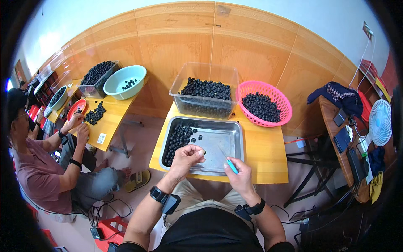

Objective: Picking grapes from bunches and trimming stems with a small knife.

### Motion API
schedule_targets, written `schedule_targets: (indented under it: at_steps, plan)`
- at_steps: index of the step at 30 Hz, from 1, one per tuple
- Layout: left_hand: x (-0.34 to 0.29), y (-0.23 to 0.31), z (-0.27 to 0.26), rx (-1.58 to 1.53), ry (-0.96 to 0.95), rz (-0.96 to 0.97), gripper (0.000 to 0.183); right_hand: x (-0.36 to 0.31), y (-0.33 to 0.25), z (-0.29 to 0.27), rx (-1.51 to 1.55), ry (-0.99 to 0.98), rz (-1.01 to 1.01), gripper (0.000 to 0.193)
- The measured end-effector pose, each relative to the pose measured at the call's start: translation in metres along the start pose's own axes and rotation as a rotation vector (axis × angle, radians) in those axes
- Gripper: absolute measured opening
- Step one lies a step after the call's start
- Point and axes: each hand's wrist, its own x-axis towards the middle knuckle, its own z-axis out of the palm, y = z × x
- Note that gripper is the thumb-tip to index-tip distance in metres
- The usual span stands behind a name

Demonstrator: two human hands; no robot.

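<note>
My left hand (188, 159) is closed in a pinch above the metal tray (240, 147), with a small dark round piece (204, 152) barely showing at the fingertips. To its right, my right hand (240, 173) grips a thin pointed tool (232, 166) by its teal handle, the slim tip directed toward the left hand. Small dark round pieces, like berries or nuts, lie heaped in the tray's left part (178, 140). A few sit apart near the tray's middle.
Behind the tray are a clear plastic bin (201, 105) and a pink basket (285, 98), both holding dark pieces. At left, a co-worker (46, 168) handles pieces at another yellow table (113, 113) with a pale green basin (126, 82). A fan (380, 122) stands at right.
</note>
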Motion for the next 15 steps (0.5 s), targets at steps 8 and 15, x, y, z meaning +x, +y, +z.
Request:
schedule_targets:
  at_steps: [8, 15]
  plan:
    - [-0.024, -0.007, 0.024, -0.436, 0.019, -0.020, 0.009, -0.005, -0.013, 0.020, 0.037, -0.141, -0.004, 0.034]
    - [-0.034, -0.008, 0.026, -0.596, 0.014, -0.068, 0.010, -0.005, -0.023, 0.017, 0.016, -0.244, 0.024, 0.039]
